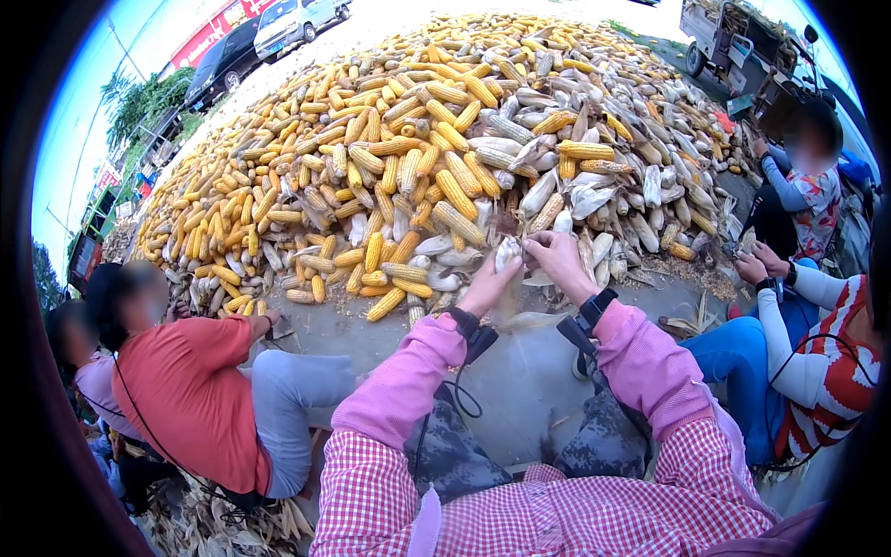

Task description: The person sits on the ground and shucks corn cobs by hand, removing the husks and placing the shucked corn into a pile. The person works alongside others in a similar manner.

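Note:
My left hand point(491, 282) grips an ear of corn point(507, 255) that is wrapped in pale, dry husk. Beside its upper end, the thumb and fingers of my right hand point(559, 259) are pinched together at the husk. Whether a strip of husk is between those fingertips is too small to tell. Loose husk point(534, 319) hangs below the ear, between my wrists. Directly in front of both hands rises a large heap of corn ears point(390, 157). Bare yellow cobs cover its left and middle, and ears in whitish husk point(647, 146) lie mostly on the right.
A person in a red shirt point(191, 379) sits close on my left. To my right, a person in striped clothing point(828, 369) holds an ear, with another person point(811, 188) farther back. Dry husks point(230, 519) litter the ground. Vehicles point(282, 31) and a cargo tricycle point(738, 49) stand beyond the heap.

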### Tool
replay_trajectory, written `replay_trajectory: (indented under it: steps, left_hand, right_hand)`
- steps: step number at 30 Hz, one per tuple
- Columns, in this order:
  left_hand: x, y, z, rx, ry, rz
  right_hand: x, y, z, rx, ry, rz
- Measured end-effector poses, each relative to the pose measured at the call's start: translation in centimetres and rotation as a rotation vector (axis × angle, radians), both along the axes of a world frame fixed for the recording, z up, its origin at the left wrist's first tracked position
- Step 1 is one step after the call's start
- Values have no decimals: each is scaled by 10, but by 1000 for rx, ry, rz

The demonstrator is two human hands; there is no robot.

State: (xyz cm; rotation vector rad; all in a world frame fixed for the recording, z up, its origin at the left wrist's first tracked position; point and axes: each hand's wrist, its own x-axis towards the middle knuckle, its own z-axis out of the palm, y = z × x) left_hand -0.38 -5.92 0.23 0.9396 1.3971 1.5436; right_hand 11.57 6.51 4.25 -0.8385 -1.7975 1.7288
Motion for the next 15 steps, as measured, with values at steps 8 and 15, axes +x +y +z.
replay_trajectory:
  steps: [8, 15]
  left_hand:
    - [7, -2, 22, -60, -347, 3]
    - [-14, -1, 10, -9, -786, 63]
  right_hand:
    - [-1, 4, -9, -87, 72, 29]
    - [-2, 2, -5, -166, 113, 145]
